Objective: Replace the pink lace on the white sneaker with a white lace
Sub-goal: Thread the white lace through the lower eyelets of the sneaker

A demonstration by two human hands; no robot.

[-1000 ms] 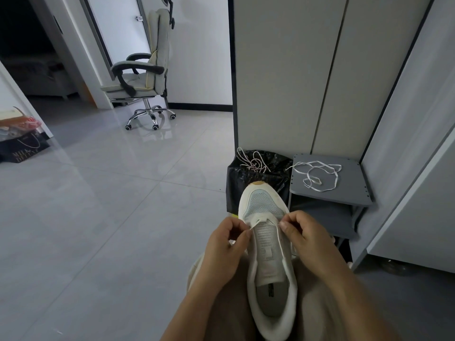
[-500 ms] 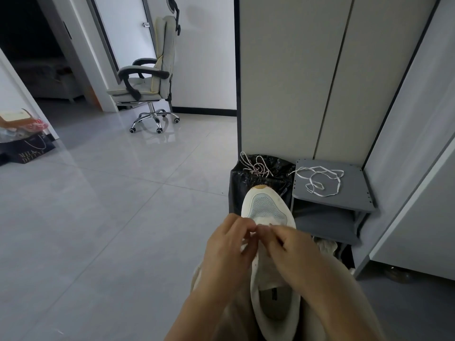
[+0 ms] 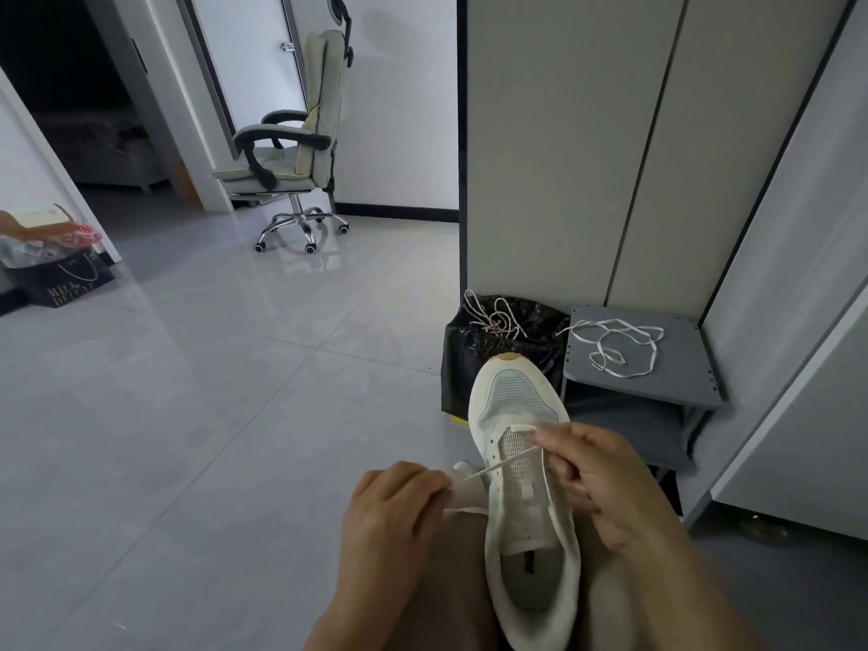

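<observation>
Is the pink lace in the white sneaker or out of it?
Out. The pinkish lace lies tangled on the black plastic bag, apart from the white mesh sneaker, whose eyelets hold only a white lace.

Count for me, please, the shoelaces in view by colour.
White: 2, the flat white lace on the grey stool and the threaded white lace in the white mesh sneaker.
Pink: 1, the pink cord lace on the black bin bag.
Total: 3.

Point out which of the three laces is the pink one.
The tangled pinkish round lace on the black bin bag. The flat white lace lies on the grey shelf; the third white lace crosses the white mesh sneaker.
</observation>
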